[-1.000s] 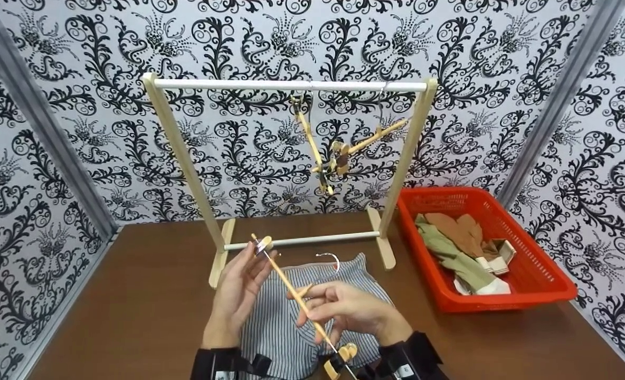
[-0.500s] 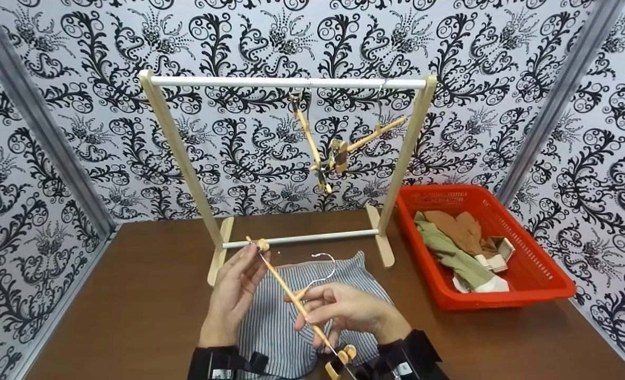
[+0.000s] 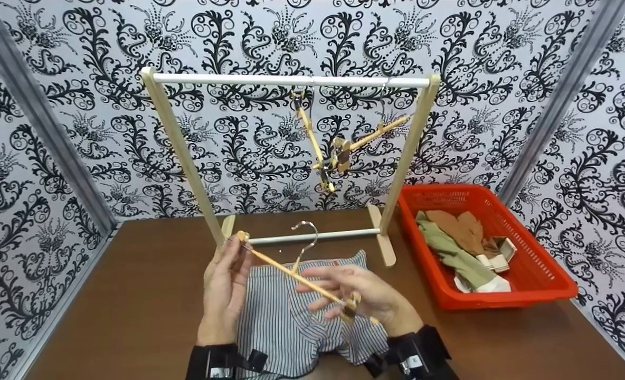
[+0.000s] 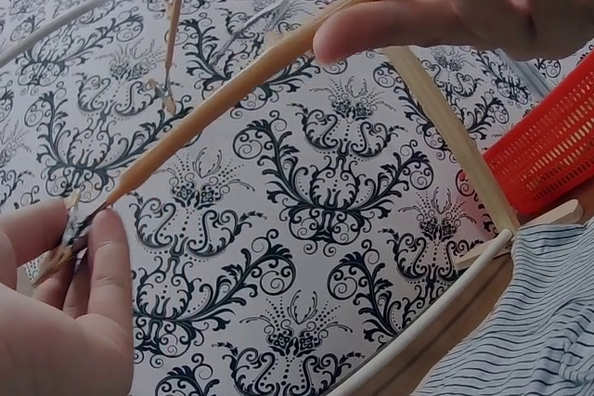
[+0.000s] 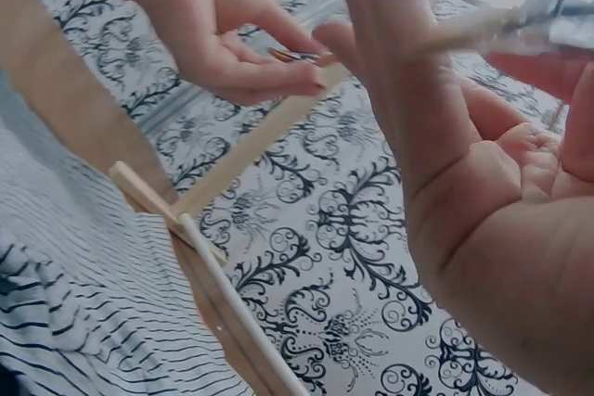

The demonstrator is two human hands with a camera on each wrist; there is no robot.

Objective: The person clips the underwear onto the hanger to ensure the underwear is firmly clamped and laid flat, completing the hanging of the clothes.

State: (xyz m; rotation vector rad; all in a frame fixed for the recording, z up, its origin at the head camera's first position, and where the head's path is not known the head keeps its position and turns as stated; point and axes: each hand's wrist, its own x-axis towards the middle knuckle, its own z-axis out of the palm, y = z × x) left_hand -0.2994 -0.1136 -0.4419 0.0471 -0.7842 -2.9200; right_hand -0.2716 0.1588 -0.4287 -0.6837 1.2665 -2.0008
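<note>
A: Head view: left hand [image 3: 223,287] pinches the far clip of the hanger [image 3: 296,277]; right hand [image 3: 362,295] fingers curl round the bar by the near clip.

B: Shorts [image 3: 296,316] lie flat under both hands. Advice: squeeze each clip fully, seat the waistband evenly.

The striped cloth [image 3: 296,316] lies before the rack [image 3: 291,82]; the basket [image 3: 534,274] sits to its right.

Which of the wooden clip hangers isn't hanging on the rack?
The hanger held over the striped shorts: the left hand pinches one clip end, the right hand holds the other. The other hangers dangle from the top rail.
</note>
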